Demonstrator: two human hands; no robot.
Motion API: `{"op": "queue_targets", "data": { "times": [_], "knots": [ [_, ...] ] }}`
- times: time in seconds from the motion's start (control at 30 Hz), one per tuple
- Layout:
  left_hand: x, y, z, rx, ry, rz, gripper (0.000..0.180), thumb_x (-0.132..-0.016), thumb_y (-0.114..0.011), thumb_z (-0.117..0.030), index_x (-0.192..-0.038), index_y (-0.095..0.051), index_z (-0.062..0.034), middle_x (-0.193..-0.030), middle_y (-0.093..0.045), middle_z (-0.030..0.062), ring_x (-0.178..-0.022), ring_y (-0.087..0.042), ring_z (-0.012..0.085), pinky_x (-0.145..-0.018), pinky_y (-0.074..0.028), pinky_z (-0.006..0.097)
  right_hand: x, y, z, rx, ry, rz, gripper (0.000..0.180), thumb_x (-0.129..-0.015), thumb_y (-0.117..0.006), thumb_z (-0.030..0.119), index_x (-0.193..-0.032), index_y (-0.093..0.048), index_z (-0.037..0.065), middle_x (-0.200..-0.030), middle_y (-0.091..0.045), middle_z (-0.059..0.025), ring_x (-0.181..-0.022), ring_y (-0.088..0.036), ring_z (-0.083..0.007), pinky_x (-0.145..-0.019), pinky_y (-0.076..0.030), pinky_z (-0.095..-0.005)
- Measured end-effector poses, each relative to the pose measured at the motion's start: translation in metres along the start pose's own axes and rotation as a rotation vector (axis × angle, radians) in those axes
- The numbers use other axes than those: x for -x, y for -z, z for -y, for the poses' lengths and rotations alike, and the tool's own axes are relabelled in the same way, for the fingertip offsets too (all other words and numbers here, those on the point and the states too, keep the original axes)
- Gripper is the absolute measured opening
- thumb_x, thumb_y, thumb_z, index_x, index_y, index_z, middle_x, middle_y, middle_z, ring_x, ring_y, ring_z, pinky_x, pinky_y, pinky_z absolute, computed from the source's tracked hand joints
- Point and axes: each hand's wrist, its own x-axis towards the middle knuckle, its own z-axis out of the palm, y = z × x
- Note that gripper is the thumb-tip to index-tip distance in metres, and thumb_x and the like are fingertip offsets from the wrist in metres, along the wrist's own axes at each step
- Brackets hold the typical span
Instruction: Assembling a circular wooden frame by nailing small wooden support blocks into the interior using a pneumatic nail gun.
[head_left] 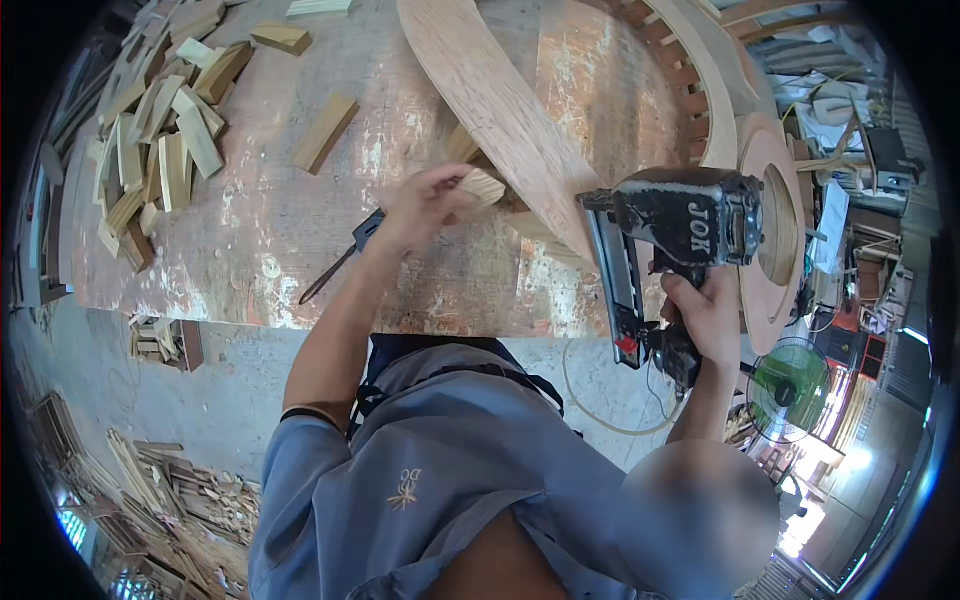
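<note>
My left hand (425, 208), slightly blurred, is closed on a short pale wood block (484, 188) above the worktable. My right hand (706, 308) grips the handle of a black nail gun (675, 215). Its nose end is by the near end of a long curved plywood strip (510, 110), which slants across the table from the far side. More wood blocks (550, 240) lie partly under the strip's near end. Beneath my left forearm rests a dark, thin pointed tool (335, 272), its other end hidden by my wrist.
A heap of wood blocks (160, 140) covers the table's left side, and a single block (326, 133) lies apart. On the right are a curved slatted wooden frame (715, 110) and a ring-shaped plywood piece (757, 325). An air hose (600, 418) hangs below. A green fan (790, 390) stands right.
</note>
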Motion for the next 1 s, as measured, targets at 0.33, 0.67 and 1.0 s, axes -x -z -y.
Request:
{"op": "queue_targets", "data": {
  "times": [0.33,0.67,1.0],
  "knots": [
    [-0.044,-0.033,0.041,0.183,-0.248,0.05,0.032,-0.089,-0.06,-0.008,-0.12,-0.057,0.0007,-0.109,-0.063,0.0038,-0.099,-0.057,0.01,-0.088,-0.046,0.026,0.013,-0.007,-0.009,0.158,-0.036,-0.073,0.016,-0.08,-0.065,0.011,-0.072,-0.062,-0.002,-0.056,-0.057,-0.0018,-0.048,-0.056,-0.0101,-0.046,-0.043,-0.0251],
    [-0.045,-0.044,0.042,0.202,-0.283,0.021,0.03,-0.089,-0.06,-0.007,-0.117,-0.059,0.0022,-0.111,-0.064,0.0052,-0.102,-0.057,0.0118,-0.091,-0.046,0.027,0.021,-0.025,0.003,0.118,0.02,-0.133,0.013,-0.079,-0.066,0.009,-0.083,-0.063,-0.003,-0.064,-0.062,-0.004,-0.052,-0.058,-0.01,-0.048,-0.046,-0.0252],
    [-0.055,-0.046,0.06,0.34,-0.262,0.129,0.032,-0.088,-0.065,-0.009,-0.117,-0.06,0.0018,-0.111,-0.064,0.0033,-0.1,-0.058,0.0103,-0.088,-0.047,0.026,0.014,-0.024,0.032,0.111,-0.09,-0.043,0.008,-0.081,-0.065,0.007,-0.08,-0.062,-0.001,-0.059,-0.058,-0.0024,-0.049,-0.056,-0.009,-0.044,-0.042,-0.0235]
  ]
}}
